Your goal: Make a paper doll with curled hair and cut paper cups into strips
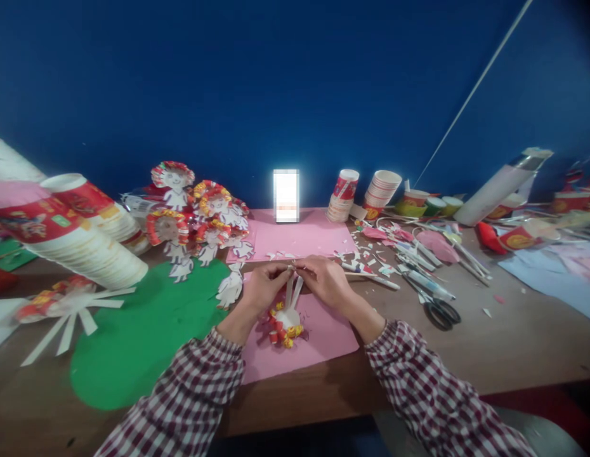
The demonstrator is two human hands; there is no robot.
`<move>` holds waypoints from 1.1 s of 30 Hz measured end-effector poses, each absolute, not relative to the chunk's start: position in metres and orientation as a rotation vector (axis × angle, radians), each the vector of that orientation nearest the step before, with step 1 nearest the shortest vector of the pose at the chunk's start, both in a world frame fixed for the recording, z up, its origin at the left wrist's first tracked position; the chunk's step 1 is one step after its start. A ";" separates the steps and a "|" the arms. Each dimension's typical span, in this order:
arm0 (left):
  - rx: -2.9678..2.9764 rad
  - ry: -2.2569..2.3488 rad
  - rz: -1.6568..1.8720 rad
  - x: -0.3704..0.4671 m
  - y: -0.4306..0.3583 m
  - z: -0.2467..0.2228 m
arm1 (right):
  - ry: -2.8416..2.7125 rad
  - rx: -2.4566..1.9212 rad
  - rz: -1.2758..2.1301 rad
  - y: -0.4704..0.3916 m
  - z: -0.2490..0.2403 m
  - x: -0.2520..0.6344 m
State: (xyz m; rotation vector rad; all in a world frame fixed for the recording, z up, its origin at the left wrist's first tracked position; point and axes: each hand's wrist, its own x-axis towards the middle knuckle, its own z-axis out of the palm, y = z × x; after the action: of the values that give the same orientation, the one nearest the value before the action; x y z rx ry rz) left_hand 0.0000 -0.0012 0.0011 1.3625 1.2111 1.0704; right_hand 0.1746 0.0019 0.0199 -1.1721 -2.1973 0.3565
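A cut paper cup (289,316) rests on the pink sheet (323,346), its round white base showing. Red and yellow curled strips ring its near side, while straight white strips point away from me. At the far tip of these strips, my left hand (262,287) and my right hand (327,283) meet. Both have thumb and fingers pinched together on a paper strip end; the exact bit between the fingertips is small and partly hidden. Just left of my left hand lies a white paper figure cutout (229,287).
Finished-looking curled-cup figures (171,181) stand at the back left beside stacked paper cups (80,235). A green sheet (147,343) and another strip-cut cup (73,308) lie left. Scissors (438,311), pens, paper scraps and further cup stacks (380,190) occupy the right.
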 end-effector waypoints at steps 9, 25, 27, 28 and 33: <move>1.252 1.225 1.046 0.002 -0.004 0.006 | -2.165 -1.136 0.333 -0.001 0.025 0.172; 1.099 1.201 1.047 0.003 -0.003 0.006 | -2.281 -0.982 0.070 0.000 0.021 0.173; 1.138 1.188 1.043 0.002 -0.001 0.004 | -2.283 -1.001 0.074 0.001 0.022 0.173; 1.168 1.188 1.042 0.002 -0.001 0.004 | -2.282 -1.014 0.076 0.001 0.022 0.173; 1.365 1.245 1.060 0.001 0.001 0.000 | -2.284 -1.098 0.115 0.000 0.023 0.172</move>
State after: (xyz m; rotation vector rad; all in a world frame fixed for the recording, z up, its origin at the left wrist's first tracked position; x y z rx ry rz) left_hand 0.0008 0.0007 -0.0005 1.3646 1.2445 1.0600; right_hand 0.1718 0.0001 0.0234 -1.0982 -2.2837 0.1150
